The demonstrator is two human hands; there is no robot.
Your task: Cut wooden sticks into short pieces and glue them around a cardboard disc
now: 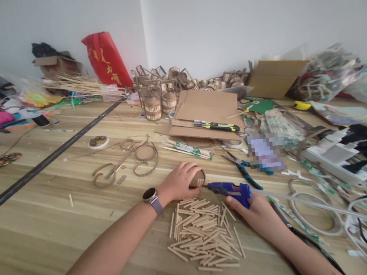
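My left hand [182, 181], with a watch on its wrist, is wrapped round a small round cardboard piece [196, 179] that has a few short sticks standing at its near edge. A blue hot glue gun [231, 191] is gripped in my right hand [252, 209]. Its nozzle points left and meets, or nearly meets, the sticks on the round piece. A clear glue stick [276, 195] runs out of the gun's back. Just below both hands lies a loose pile of short wooden sticks [204, 232]. My left fingertips are partly hidden behind the round piece.
Blue-handled pliers [245, 172] and a tape roll [335, 221] lie on the right, near a white power strip [335, 160] and cables. Cardboard sheets [209, 106] with a utility knife [218, 127] are ahead. Small stick lanterns [152, 108] stand behind. Curved strips [145, 153] lie left.
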